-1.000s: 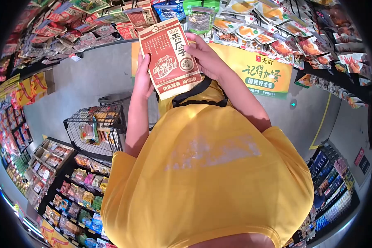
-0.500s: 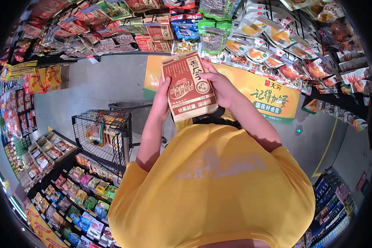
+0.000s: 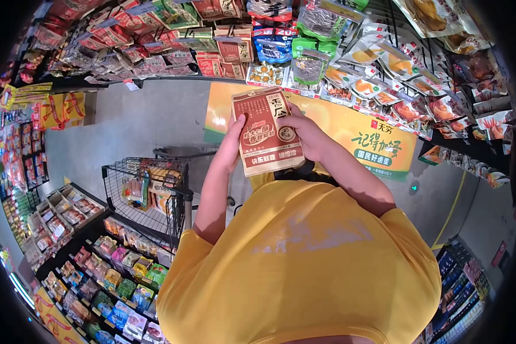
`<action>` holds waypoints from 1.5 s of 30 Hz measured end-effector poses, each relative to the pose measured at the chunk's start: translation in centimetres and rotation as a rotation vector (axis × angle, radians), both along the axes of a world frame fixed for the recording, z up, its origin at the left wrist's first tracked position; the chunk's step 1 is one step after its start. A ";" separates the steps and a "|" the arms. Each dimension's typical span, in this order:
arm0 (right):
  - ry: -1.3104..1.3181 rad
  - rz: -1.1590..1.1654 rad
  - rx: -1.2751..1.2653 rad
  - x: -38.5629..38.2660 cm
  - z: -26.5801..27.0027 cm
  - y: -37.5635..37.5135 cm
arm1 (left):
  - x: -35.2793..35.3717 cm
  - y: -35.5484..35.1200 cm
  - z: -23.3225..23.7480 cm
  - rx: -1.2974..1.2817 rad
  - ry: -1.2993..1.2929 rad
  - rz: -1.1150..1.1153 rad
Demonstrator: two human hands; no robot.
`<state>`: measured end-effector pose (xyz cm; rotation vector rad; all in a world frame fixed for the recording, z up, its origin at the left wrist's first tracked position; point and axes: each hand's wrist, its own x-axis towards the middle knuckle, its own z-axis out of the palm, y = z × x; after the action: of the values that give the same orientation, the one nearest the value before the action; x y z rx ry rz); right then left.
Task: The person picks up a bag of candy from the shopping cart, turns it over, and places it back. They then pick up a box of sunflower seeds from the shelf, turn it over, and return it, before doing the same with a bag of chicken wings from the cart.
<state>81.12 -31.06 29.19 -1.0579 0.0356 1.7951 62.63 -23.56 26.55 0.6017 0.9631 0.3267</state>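
bag (image 3: pixel 268 132) held upright in front of the chest, left hand (image 3: pixel 233 148) grip clenched on its left edge, right hand (image 3: pixel 311 135) grip wrapped round its right edge, hanging packets (image 3: pixel 361 86) just beyond, cart (image 3: pixel 146 195) parked lower left

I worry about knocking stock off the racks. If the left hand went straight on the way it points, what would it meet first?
The left hand, gripping the red snack packet, points up toward the hanging snack packs. Those would likely come first, though the depth between them is unclear.
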 end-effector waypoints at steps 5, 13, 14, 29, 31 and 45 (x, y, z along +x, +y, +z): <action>-0.041 0.085 0.116 -2.3 -0.6 3.7 | -2.8 3.9 -1.3 0.010 0.052 0.051; 0.080 0.259 0.074 -6.2 0.2 10.2 | -8.5 10.7 -1.2 -0.036 -0.035 0.055; 0.074 0.248 0.068 -6.8 0.1 10.9 | -9.1 11.3 -1.4 -0.031 -0.057 0.057; 0.203 0.391 0.139 -11.4 -1.7 15.9 | -15.0 15.9 -1.6 -0.308 -0.181 0.262; 0.171 0.441 0.122 -11.4 -2.2 16.2 | -15.1 15.7 -1.0 -0.275 -0.175 0.251; 0.343 -0.029 0.225 -13.6 -8.8 13.6 | -14.0 17.4 -2.6 -0.183 0.140 -0.027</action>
<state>67.52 -17.43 20.35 -0.5817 0.0564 1.8857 48.59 -6.13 23.95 0.4747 1.1052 0.1715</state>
